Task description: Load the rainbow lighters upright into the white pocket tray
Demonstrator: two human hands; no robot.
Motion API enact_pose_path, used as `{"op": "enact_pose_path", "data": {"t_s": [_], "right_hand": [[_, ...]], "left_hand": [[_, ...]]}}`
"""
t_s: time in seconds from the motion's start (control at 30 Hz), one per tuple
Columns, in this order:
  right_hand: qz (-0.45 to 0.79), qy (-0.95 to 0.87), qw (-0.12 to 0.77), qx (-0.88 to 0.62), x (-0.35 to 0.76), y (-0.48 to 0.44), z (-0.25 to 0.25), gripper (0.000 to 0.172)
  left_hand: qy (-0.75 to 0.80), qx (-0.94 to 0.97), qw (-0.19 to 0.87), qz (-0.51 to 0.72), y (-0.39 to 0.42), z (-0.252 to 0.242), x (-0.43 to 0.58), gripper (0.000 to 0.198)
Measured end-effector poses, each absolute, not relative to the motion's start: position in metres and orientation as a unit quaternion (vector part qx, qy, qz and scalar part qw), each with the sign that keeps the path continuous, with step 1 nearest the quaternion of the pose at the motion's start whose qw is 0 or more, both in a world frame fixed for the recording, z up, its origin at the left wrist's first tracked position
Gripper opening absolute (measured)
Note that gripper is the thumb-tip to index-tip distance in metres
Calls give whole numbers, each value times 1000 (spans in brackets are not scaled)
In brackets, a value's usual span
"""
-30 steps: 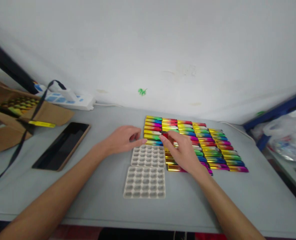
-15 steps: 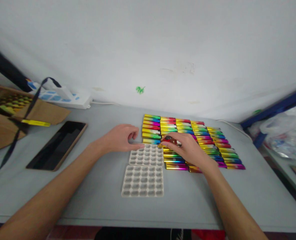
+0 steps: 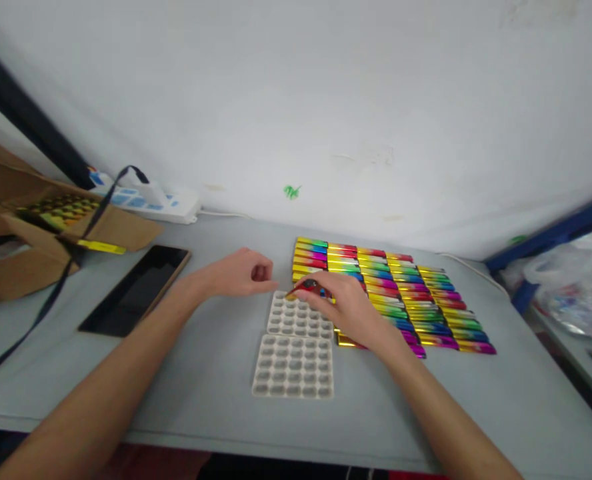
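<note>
My right hand is closed on a shiny lighter, red with a gold end. Its gold end tilts down over the back left of the far white cell tray; contact with the tray cannot be made out. A second white cell tray lies just in front, its visible cells bare. Left of the far tray, my left hand holds nothing, fingers loosely curled and thumb stretched towards the tray's corner. Rows of metallic rainbow lighters lie flat to the right, partly hidden by my right hand.
A dark phone lies at the left. Behind it are an open cardboard box with yellow-ended pieces, a loose yellow piece, a black strap and a white power strip. Plastic bags sit at far right.
My right hand has moved left with the lighter, from the far tray's back right to its back left. My left thumb has drawn back from the tray. The view has shifted slightly.
</note>
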State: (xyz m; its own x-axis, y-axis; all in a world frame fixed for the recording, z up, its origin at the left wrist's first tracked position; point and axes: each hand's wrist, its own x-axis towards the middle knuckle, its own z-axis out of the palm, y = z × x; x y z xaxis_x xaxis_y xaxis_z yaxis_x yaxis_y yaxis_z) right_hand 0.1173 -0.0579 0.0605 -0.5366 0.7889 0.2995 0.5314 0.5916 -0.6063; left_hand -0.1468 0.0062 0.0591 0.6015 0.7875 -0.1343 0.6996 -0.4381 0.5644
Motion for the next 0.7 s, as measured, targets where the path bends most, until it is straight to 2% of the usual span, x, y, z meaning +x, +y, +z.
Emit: {"op": "enact_pose_path", "data": {"t_s": [0.13, 0.27, 0.37, 0.5, 0.6, 0.7], "right_hand": [[198, -874, 235, -378, 95, -54, 58, 35], [161, -882, 231, -378, 90, -48, 55, 39], [148, -890, 236, -361, 87, -44, 55, 41], [156, -896, 224, -350, 82, -39, 58, 37], [152, -896, 208, -362, 79, -37, 62, 32], [143, -897, 189, -374, 77, -37, 66, 27]], "left_hand": [[448, 840, 301, 48, 11, 58, -155, 42], [459, 830, 316, 36, 11, 58, -157, 45], [462, 806, 370, 4, 10, 58, -159, 42], [438, 763, 476, -20, 7, 60, -160, 37], [425, 751, 505, -21, 6, 61, -159, 34], [420, 742, 522, -21, 6, 61, -158, 45]]}}
